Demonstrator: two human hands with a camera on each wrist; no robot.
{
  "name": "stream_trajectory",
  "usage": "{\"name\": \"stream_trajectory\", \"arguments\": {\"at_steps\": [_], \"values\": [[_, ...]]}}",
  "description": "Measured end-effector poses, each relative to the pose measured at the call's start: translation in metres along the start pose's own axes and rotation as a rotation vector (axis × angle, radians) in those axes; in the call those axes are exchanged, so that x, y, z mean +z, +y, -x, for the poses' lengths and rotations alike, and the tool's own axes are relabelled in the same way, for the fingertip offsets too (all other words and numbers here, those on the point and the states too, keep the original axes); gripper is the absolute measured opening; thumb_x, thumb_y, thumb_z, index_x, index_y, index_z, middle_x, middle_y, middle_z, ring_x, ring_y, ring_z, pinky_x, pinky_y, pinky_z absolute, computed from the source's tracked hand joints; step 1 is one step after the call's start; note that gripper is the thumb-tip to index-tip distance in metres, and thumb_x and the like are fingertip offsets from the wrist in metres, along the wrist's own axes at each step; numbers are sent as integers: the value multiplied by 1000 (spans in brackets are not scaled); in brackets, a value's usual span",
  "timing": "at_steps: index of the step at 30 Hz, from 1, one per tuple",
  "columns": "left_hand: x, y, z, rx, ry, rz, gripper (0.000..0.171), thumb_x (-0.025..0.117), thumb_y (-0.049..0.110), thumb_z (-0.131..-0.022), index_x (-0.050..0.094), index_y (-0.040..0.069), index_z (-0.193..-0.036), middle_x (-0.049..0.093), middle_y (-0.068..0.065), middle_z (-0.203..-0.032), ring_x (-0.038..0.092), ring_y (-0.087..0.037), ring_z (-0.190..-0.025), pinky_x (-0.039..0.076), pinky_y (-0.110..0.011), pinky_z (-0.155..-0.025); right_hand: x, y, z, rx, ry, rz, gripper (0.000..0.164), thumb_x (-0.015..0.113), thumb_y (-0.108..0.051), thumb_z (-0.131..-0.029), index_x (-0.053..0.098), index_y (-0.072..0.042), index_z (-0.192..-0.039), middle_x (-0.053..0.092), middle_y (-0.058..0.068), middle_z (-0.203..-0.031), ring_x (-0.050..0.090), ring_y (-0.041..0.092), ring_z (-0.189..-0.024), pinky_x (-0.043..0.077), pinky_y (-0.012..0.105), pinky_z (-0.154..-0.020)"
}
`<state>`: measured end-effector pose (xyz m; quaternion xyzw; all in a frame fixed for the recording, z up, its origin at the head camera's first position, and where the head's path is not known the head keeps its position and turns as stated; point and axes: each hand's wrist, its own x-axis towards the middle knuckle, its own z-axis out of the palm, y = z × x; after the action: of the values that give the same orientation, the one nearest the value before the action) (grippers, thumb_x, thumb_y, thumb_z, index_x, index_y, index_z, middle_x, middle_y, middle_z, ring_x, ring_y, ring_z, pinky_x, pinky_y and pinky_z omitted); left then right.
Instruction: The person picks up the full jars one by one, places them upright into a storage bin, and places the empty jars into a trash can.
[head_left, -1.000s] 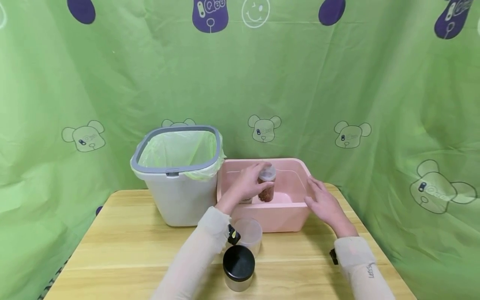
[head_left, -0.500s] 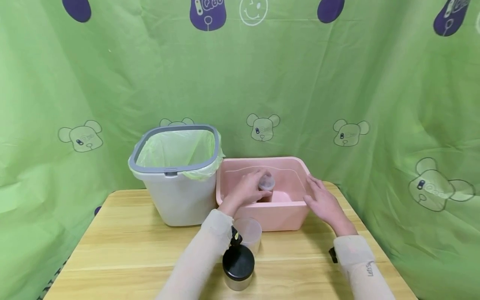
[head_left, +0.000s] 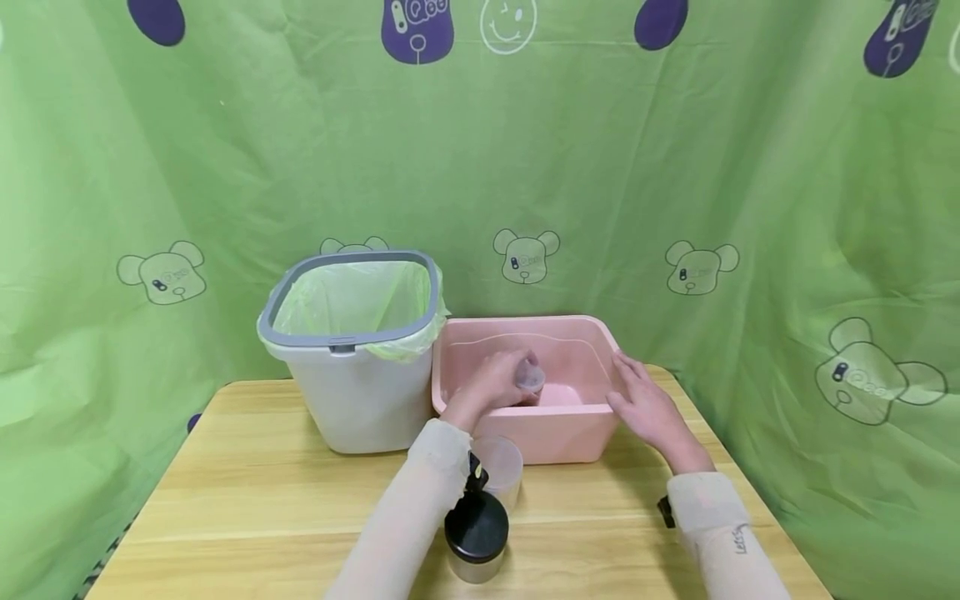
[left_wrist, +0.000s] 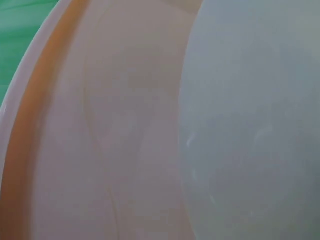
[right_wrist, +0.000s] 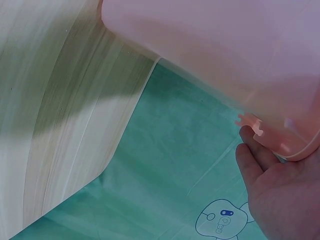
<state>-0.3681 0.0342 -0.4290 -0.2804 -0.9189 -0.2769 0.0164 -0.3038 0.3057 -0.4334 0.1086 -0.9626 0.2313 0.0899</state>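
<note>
You have a pink tub (head_left: 540,437) in smooth plastic, soft sheen. Jar (head_left: 530,378) in your left hand (head_left: 492,382): cloudy, translucent plastic lid, faint glints. Bin (head_left: 360,408): smooth, matt-looking plastic; liner (head_left: 402,343) thin, crinkled film. Tabletop (head_left: 285,508): smooth wood-grain. Your sleeves (head_left: 408,512): matt cloth. Backdrop (head_left: 600,158): creased fabric.

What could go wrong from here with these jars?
The left sleeve looks very close to the black-lidded jar and clear-lidded container; drawing back might knock either over. The jar that the left hand holds inside the pink bin appears tilted, so it could tip if released now.
</note>
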Motion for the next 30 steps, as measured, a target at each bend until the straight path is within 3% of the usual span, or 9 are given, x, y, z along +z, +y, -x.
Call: {"name": "stream_trajectory", "arguments": {"at_steps": [4,14,23,30], "values": [[0,-1,1,-11,-20,16,52,91,22,-79,65,18,-123,71,-2,-116,65,-21,-107,53,-35,-95,0,-1,0,2,1,1,71,49,-24,-103,21,2,-163,21,23,-169,33,57,-144,34,75,-110],[3,-5,2,29,-47,-59,46,90,17,-80,68,16,-120,71,-3,-117,64,-20,-106,51,-31,-97,4,0,0,15,-13,-5,71,48,-25,-104,19,1,-163,19,23,-170,32,57,-145,33,75,-111],[2,-3,0,8,-100,-31,40,85,10,-83,68,14,-119,71,-3,-116,62,-16,-103,50,-28,-94,2,-1,1,21,-13,0,71,48,-26,-104,20,0,-163,19,21,-170,32,56,-145,33,75,-111],[0,-2,-1,11,-146,-7,42,80,-2,-84,68,9,-122,71,-7,-119,64,-22,-109,51,-29,-96,0,-2,0,11,-12,7,70,47,-26,-104,20,1,-163,19,23,-170,32,57,-145,33,76,-110]]}}
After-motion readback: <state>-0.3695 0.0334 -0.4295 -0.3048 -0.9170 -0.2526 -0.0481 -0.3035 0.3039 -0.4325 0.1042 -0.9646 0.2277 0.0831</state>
